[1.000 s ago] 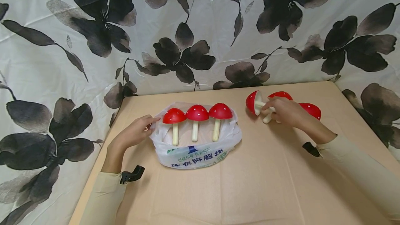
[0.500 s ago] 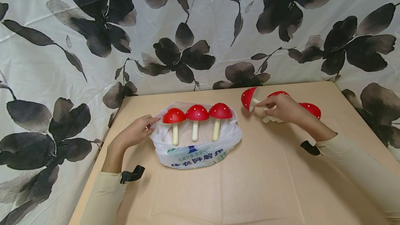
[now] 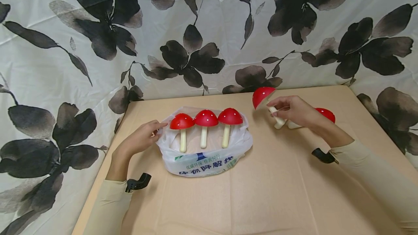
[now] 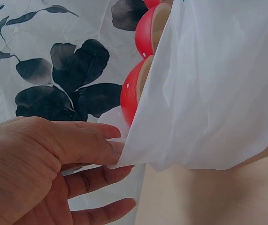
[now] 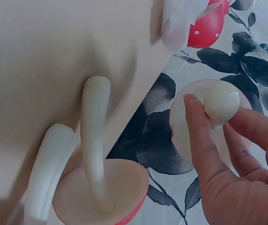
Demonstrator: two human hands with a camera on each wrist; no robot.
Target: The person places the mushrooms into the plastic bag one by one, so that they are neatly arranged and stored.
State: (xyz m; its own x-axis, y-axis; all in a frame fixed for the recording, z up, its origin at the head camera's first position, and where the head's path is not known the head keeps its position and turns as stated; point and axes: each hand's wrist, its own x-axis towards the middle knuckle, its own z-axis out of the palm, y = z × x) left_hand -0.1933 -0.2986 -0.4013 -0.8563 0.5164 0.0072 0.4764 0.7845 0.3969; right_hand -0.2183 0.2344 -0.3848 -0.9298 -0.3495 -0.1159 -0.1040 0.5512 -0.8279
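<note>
My left hand (image 3: 143, 137) pinches the left rim of a white plastic bag (image 3: 202, 166) with printed lettering; the left wrist view shows thumb and fingertip on the film. Three red-capped toy mushrooms, a left one (image 3: 181, 121), a middle one (image 3: 206, 118) and a right one (image 3: 230, 116), lie side by side in the bag's mouth, caps away from me. At the table's back right, my right hand (image 3: 294, 111) pinches another toy mushroom (image 3: 262, 95) by its pale stem, raised off the table and tilted. In the right wrist view its stem end (image 5: 222, 104) faces the camera.
Below the right hand lie more mushrooms, one with its stem (image 5: 95, 140) over its cap and another stem (image 5: 49, 173) beside it. One red cap (image 3: 326, 114) shows past the wrist. A floral cloth (image 3: 202, 28) hangs behind the tan tabletop (image 3: 261, 191).
My right hand has lifted the mushroom from the group and shifted it slightly left and away from me, its cap tilting upward. The left hand and bag have stayed still.
</note>
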